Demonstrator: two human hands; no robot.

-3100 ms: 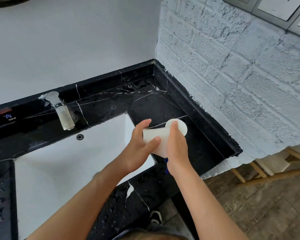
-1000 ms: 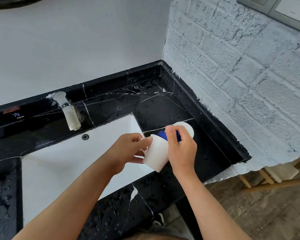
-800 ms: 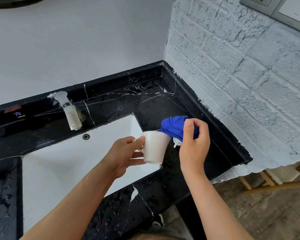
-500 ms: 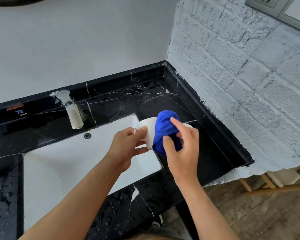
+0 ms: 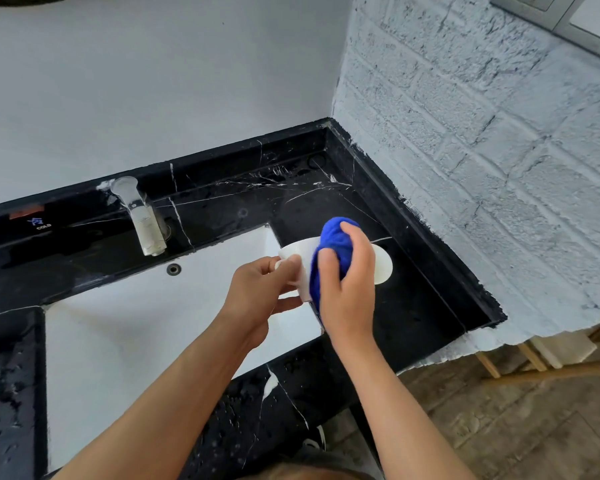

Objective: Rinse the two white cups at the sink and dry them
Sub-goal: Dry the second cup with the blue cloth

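Observation:
My left hand holds a white cup by its handle over the right corner of the white sink basin. My right hand grips a bunched blue cloth and presses it against the cup's side. A second white cup stands on the black marble counter just behind my right hand, mostly hidden by it.
A chrome faucet juts over the back of the basin, with no water running. Water drops lie on the counter's front and left parts. A white brick wall borders the counter on the right. Wooden chair legs stand on the floor.
My right hand pulled the blue cloth off the counter, bunched it, and brought it onto the cup held in my left hand. The cup tilted up and moved slightly back.

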